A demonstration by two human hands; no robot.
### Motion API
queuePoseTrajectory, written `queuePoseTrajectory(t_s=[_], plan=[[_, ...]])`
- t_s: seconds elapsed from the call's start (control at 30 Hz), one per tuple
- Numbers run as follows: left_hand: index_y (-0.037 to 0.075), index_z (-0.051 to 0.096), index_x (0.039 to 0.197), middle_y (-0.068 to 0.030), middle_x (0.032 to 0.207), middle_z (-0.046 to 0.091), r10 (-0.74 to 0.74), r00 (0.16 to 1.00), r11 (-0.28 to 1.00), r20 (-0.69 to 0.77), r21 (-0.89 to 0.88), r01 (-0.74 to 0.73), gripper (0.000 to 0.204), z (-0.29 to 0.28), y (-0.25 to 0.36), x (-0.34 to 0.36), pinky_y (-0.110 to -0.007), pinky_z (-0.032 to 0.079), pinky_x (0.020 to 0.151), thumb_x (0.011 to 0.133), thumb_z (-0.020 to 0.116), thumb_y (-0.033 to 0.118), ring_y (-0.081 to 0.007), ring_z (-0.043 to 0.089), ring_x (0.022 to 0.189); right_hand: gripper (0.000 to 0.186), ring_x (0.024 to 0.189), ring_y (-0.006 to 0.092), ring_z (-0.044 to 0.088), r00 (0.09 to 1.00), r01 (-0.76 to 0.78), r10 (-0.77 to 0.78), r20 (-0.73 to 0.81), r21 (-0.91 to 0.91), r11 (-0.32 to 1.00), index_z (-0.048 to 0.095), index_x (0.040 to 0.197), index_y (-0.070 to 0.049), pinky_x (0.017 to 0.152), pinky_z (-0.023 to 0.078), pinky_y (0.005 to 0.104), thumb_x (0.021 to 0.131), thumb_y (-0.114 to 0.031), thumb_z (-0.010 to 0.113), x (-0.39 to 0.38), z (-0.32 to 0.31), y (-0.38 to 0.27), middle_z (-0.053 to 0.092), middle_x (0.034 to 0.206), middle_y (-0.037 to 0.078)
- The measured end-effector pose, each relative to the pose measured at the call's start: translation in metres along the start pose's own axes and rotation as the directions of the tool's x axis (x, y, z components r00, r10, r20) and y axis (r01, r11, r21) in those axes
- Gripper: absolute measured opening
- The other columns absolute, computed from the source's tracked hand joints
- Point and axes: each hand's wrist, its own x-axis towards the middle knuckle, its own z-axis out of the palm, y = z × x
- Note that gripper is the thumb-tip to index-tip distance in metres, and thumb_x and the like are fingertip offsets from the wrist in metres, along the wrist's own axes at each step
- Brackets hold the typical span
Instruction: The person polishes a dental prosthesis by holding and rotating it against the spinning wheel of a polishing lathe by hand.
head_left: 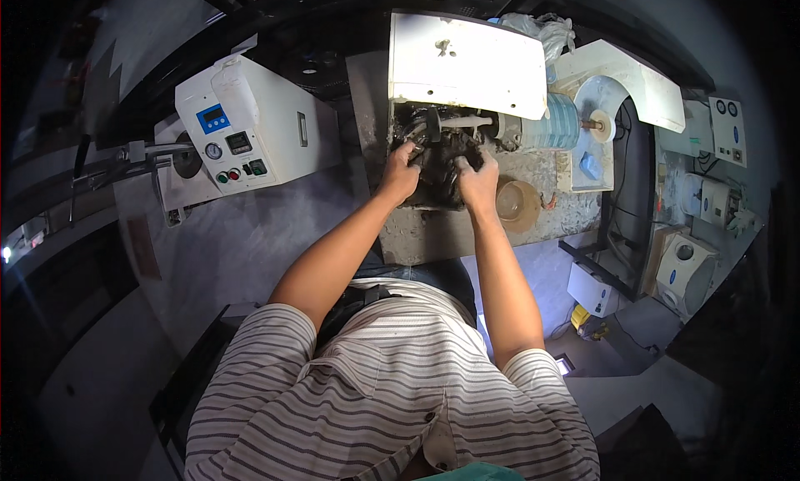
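Observation:
My left hand (402, 174) and my right hand (478, 181) reach side by side into a dark, wet recess under the white hood (467, 60) of a bench machine. The fingers of both hands are curled, and grey residue covers them. What they hold, if anything, is lost against the dark, wet material between them. Just beyond the fingers, a pale horizontal shaft (467, 122) carries a dark wheel (432, 124). A round brownish bowl (517, 202) sits to the right of my right hand on the grey, splashed bench top (425, 239).
Right of the hood lies a clear bluish plastic bottle (552, 123). Beyond it, a white wheel (602, 125) stands within a curved white housing (633, 77). A white cabinet (275, 123) with gauges and buttons is at the left. Further white machines (687, 273) line the right side.

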Motion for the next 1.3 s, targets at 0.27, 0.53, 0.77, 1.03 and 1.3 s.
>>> queuePoseTrajectory(t_s=[0.27, 0.53, 0.77, 1.03, 1.3], plan=[[-0.004, 0.044, 0.127, -0.0164, 0.116, 0.057, -0.141, 0.978, 0.934, -0.151, -0.347, 0.081, 0.058, 0.021, 0.022, 0.026, -0.030, 0.039, 0.094, 0.070, 0.043, -0.009, -0.0258, 0.053, 0.108, 0.021, 0.082, 0.0376, 0.064, 0.990, 0.129, -0.142, 0.001, -0.436, 0.891, 0.066, 0.085, 0.005, 0.075, 0.049, 0.0401, 0.068, -0.006, 0.062, 0.030, 0.004, 0.011, 0.065, 0.081, 0.025], [-0.006, 0.040, 0.131, -0.0250, 0.128, 0.049, -0.325, 0.945, 0.944, -0.043, 0.037, 0.327, 0.060, 0.010, 0.050, 0.049, -0.033, 0.033, 0.101, 0.071, 0.039, -0.002, -0.0315, 0.045, 0.122, 0.024, 0.074, 0.0310, 0.066, 0.957, -0.183, 0.102, -0.270, -0.294, 0.938, 0.066, 0.085, 0.004, 0.070, 0.049, 0.0384, 0.066, -0.001, 0.053, 0.032, 0.012, 0.035, 0.067, 0.076, 0.020], [-0.004, 0.049, 0.120, -0.0218, 0.119, 0.054, -0.267, 0.963, 0.954, -0.041, -0.150, 0.258, 0.048, -0.001, 0.010, 0.050, -0.031, 0.037, 0.095, 0.073, 0.042, -0.002, -0.0265, 0.050, 0.113, 0.025, 0.073, 0.0365, 0.065, 0.962, 0.106, -0.208, -0.179, -0.457, 0.883, 0.067, 0.086, 0.005, 0.070, 0.050, 0.0397, 0.065, -0.003, 0.055, 0.009, 0.027, 0.002, 0.064, 0.075, 0.025], [-0.002, 0.052, 0.083, -0.0085, 0.078, 0.055, -0.056, 0.998, 0.976, -0.039, -0.214, 0.046, 0.015, 0.002, 0.022, 0.028, -0.034, 0.041, 0.073, 0.069, 0.047, -0.006, -0.0179, 0.047, 0.076, 0.025, 0.075, 0.0381, 0.064, 0.967, 0.173, -0.246, -0.068, -0.533, 0.828, 0.067, 0.086, 0.004, 0.070, 0.050, 0.0398, 0.064, -0.002, 0.056, 0.016, 0.014, 0.010, 0.063, 0.074, 0.025], [0.000, 0.054, 0.086, -0.0047, 0.081, 0.056, -0.059, 0.980, 0.992, -0.192, -0.125, 0.035, 0.022, 0.011, 0.024, 0.035, -0.025, 0.039, 0.068, 0.068, 0.046, -0.009, -0.0119, 0.047, 0.077, 0.027, 0.077, 0.0387, 0.064, 0.953, 0.181, -0.277, -0.123, -0.499, 0.847, 0.066, 0.087, 0.005, 0.073, 0.050, 0.0393, 0.062, -0.001, 0.057, 0.026, 0.019, 0.022, 0.064, 0.078, 0.025]])
